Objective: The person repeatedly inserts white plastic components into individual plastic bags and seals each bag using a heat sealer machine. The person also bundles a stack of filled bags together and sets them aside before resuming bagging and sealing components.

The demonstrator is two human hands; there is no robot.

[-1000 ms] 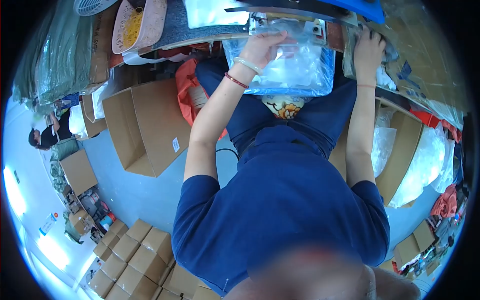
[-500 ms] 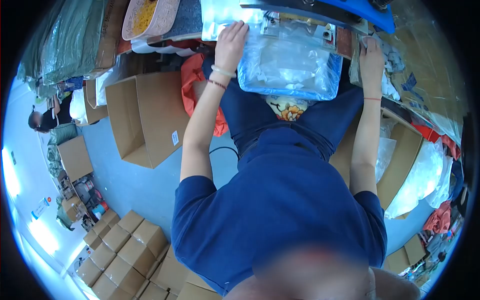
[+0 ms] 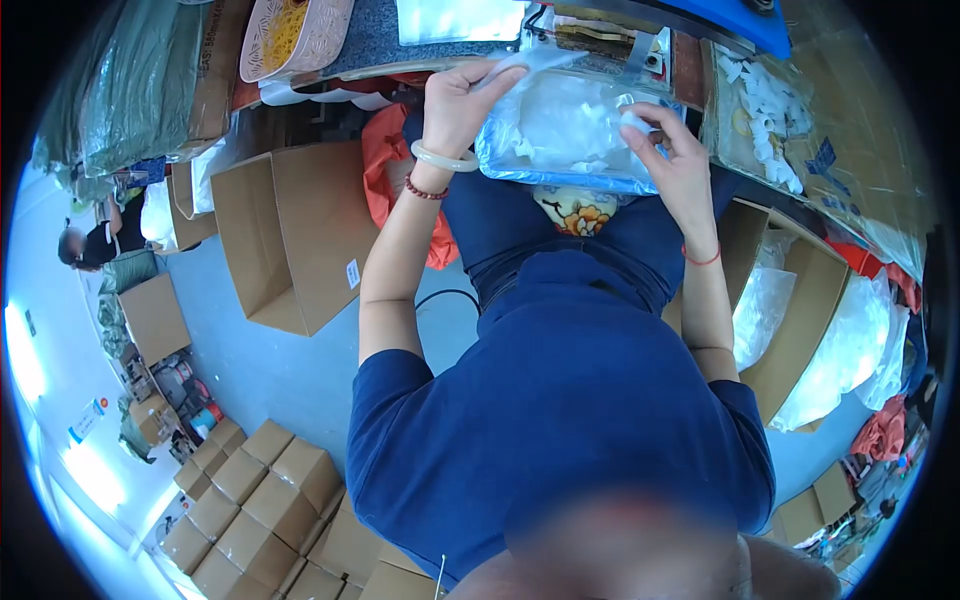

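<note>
"Head view, entry one: left hand?"

"My left hand [image 3: 458,110]: thumb and fingers pinched together on a clear plastic sleeve [image 3: 548,60]. Sleeve lies forward and to the right of my grip, long axis roughly crosswise, free end toward my right side. Left is the nearer hand, being on it."

"Entry two: right hand?"

"My right hand [image 3: 682,158]: thumb and fingers together on a small whitish piece [image 3: 628,113], kind too small to tell. Sits right of the sleeve and closer to my body; the two are apart."

"Surface?"

"Below both: one blue-lined tray [image 3: 570,182], holding crumpled clear film [image 3: 565,130]. Beyond, a bench [image 3: 375,45]: flat clear bags [image 3: 460,20], left; pale basket [image 3: 326,45] of yellow strands [image 3: 290,32], farther left; loose white pieces [image 3: 770,118], right."

"Room?"

"One open carton [image 3: 325,235], on the floor [image 3: 230,335] at my left; stacked cartons [image 3: 268,500], farther back; one other person [image 3: 122,235], well apart."
</note>
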